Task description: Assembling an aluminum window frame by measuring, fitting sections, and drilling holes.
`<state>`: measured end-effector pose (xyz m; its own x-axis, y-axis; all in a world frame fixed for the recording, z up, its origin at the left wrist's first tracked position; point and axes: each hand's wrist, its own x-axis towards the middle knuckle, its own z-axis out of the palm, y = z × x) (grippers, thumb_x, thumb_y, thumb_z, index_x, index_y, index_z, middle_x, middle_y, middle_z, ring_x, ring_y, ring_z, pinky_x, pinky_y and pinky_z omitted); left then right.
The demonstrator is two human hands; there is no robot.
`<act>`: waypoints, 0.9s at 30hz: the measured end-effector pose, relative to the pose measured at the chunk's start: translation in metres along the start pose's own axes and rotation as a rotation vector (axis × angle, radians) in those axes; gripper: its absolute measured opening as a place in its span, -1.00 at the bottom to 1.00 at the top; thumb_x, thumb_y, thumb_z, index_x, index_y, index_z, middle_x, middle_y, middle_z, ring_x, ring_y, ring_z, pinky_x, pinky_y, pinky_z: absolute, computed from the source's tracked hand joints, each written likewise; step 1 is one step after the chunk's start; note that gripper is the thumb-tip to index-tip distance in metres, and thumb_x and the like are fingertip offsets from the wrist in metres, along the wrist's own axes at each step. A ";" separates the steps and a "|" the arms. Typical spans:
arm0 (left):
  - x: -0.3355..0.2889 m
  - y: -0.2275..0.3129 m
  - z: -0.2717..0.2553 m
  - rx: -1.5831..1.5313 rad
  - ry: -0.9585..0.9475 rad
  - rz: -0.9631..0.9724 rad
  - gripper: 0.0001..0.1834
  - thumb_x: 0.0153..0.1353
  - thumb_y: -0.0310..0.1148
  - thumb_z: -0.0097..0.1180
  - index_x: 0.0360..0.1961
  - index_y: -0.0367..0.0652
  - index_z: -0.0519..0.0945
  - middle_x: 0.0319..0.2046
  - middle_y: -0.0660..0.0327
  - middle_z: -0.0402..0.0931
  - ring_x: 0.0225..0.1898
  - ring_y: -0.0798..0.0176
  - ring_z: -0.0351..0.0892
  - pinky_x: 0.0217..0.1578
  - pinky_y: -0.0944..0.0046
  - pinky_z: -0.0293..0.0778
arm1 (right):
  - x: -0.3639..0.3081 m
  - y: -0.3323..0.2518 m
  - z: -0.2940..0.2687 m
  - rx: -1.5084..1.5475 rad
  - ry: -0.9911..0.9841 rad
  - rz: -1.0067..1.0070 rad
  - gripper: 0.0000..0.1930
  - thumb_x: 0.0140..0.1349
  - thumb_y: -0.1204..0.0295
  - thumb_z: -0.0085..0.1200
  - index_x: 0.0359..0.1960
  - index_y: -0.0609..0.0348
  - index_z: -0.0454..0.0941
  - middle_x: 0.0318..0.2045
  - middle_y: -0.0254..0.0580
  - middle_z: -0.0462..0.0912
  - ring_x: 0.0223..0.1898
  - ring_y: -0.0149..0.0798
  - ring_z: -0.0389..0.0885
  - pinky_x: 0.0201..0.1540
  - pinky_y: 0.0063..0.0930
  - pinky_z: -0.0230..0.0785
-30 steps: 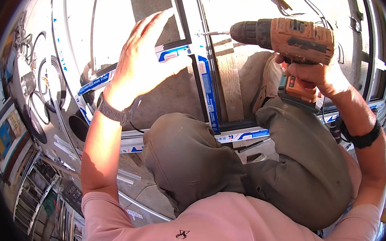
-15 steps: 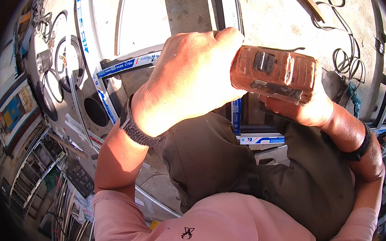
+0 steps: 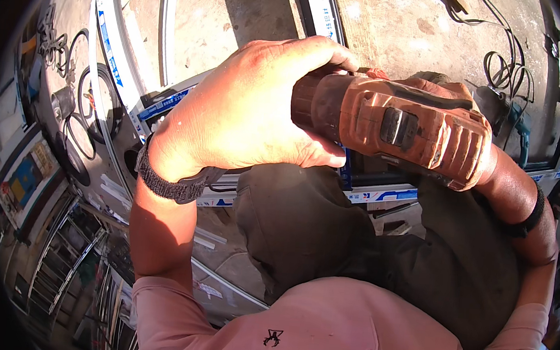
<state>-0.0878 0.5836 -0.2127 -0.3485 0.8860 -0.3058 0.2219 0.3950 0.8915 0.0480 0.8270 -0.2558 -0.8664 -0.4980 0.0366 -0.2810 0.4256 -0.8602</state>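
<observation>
A worn reddish-orange cordless drill [image 3: 421, 130] is held level above my lap, its dark front end pointing left. My right hand [image 3: 481, 166] is closed round its handle, mostly hidden beneath the body. My left hand [image 3: 253, 104] curls round the chuck end, with the fingers on the far side and the thumb on the near side. That hand hides the tip, so I cannot tell whether a bit is fitted. Beneath the drill lies a dark metal frame [image 3: 383, 195] with blue-and-white protective film.
Long film-covered profiles [image 3: 110, 36] run across the floor at the left, beside coiled black hoses [image 3: 106, 89]. A black cable [image 3: 512, 68] and a teal power tool [image 3: 520, 138] lie at the right. Metal racks [image 3: 66, 257] stand at the lower left.
The drill has turned and shifted slightly right, showing more of its front end. My left hand has moved left and opened from a tighter grip to a wider one round the chuck end.
</observation>
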 end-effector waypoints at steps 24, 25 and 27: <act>0.001 0.020 0.027 0.248 0.176 0.149 -0.20 -0.40 -0.45 0.51 0.05 -0.19 0.53 -0.08 0.05 0.61 -0.06 -0.02 0.64 -0.03 0.12 0.55 | -0.008 -0.003 -0.005 -0.109 0.054 -0.022 -0.47 0.01 0.33 0.33 0.05 0.23 0.52 -0.10 -0.11 0.65 -0.21 -0.17 0.71 -0.15 -0.40 0.57; 0.003 0.022 0.029 0.287 0.210 0.161 -0.20 -0.37 -0.44 0.53 0.06 -0.17 0.52 -0.06 0.06 0.60 -0.05 -0.02 0.63 -0.02 0.11 0.55 | -0.009 -0.004 -0.009 -0.081 0.058 -0.016 -0.49 0.01 0.37 0.32 0.05 0.22 0.53 -0.13 -0.12 0.66 -0.21 -0.18 0.71 -0.13 -0.42 0.56; 0.010 0.025 0.035 0.318 0.239 0.189 -0.23 -0.36 -0.42 0.54 0.03 -0.18 0.53 -0.09 0.06 0.61 -0.06 -0.02 0.64 -0.03 0.12 0.56 | -0.014 -0.005 -0.011 0.035 0.084 0.035 -0.54 0.00 0.41 0.32 -0.01 0.22 0.55 -0.18 -0.13 0.66 -0.23 -0.19 0.70 -0.13 -0.43 0.55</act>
<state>-0.0539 0.6111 -0.2056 -0.4673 0.8836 -0.0286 0.5582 0.3199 0.7656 0.0565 0.8405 -0.2466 -0.9075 -0.4172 0.0475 -0.2365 0.4144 -0.8788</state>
